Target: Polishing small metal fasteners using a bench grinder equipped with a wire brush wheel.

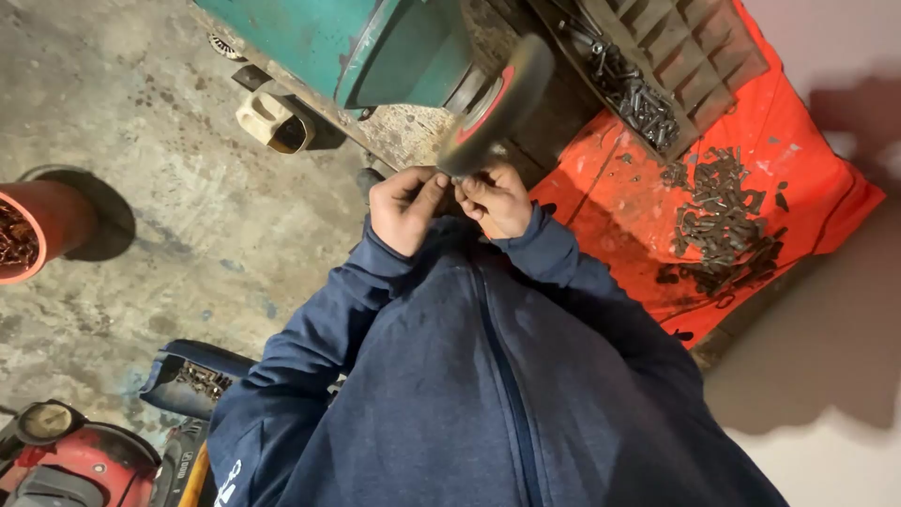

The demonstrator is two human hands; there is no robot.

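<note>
My left hand [405, 207] and my right hand [496, 199] are pinched together on a small metal piece [454, 180], mostly hidden by my fingers. The piece is held against the rim of a spinning grinding wheel [497, 101] with a red centre, mounted on a green bench grinder [375, 47]. Both arms wear dark blue sleeves and reach forward from my blue zipped jacket.
An orange-red cloth [638, 197] to the right carries a pile of small dark metal parts [721, 221]. A dark tray with more parts [643, 99] stands behind it. A red bucket [42, 230] sits left on the concrete floor. A blue container [188, 380] and a red machine [66, 460] are at lower left.
</note>
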